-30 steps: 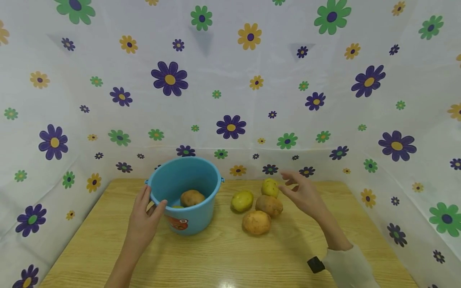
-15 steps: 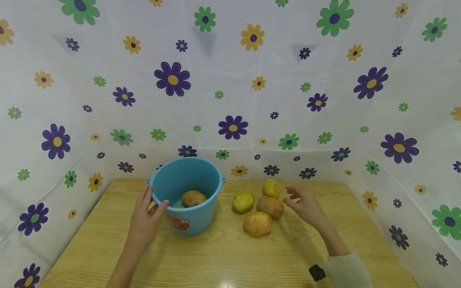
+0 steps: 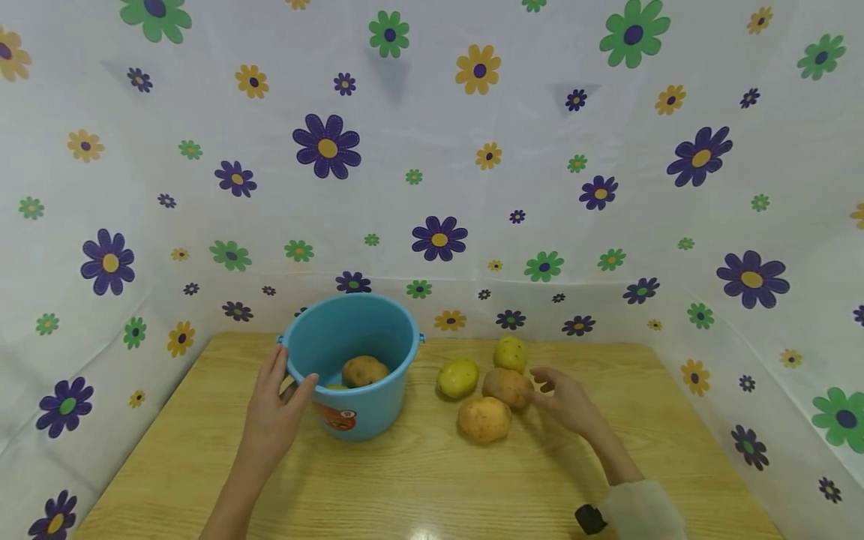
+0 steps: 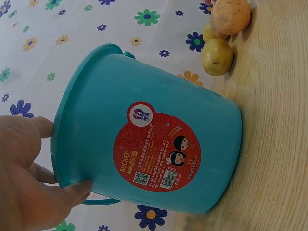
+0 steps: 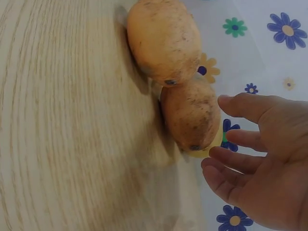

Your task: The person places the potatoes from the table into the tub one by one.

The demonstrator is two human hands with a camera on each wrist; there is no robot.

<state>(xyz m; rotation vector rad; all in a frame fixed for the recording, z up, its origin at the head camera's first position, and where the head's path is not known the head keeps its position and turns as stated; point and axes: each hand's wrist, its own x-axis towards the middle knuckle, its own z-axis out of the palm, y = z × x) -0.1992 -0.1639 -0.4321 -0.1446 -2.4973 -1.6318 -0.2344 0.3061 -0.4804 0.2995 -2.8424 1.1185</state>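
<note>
A blue plastic bucket [image 3: 374,412] stands on the table at left, with a brown potato [image 3: 364,370] and part of something yellow inside. My left hand [image 3: 273,412] holds the bucket by its near-left rim; in the left wrist view the thumb presses the outer wall beside the red label. To the right sit two potatoes, a rear brown one [image 3: 506,387] and a paler front one [image 3: 484,418], with two yellow-green oval fruits [image 3: 457,377] behind and beside them. My right hand [image 3: 567,405] is at the rear potato's right side, its fingers loosely bent and apart, gripping nothing.
The wooden table [image 3: 418,487] runs back to a white cloth with printed flowers [image 3: 432,187], which also hangs along both sides. A bucket handle [image 4: 101,201] hangs by the outer wall. A small black object [image 3: 590,518] sits at my right sleeve's cuff.
My right hand has lowered and moved in beside the rear potato. My left hand stays on the bucket rim, and the bucket and produce keep their places.
</note>
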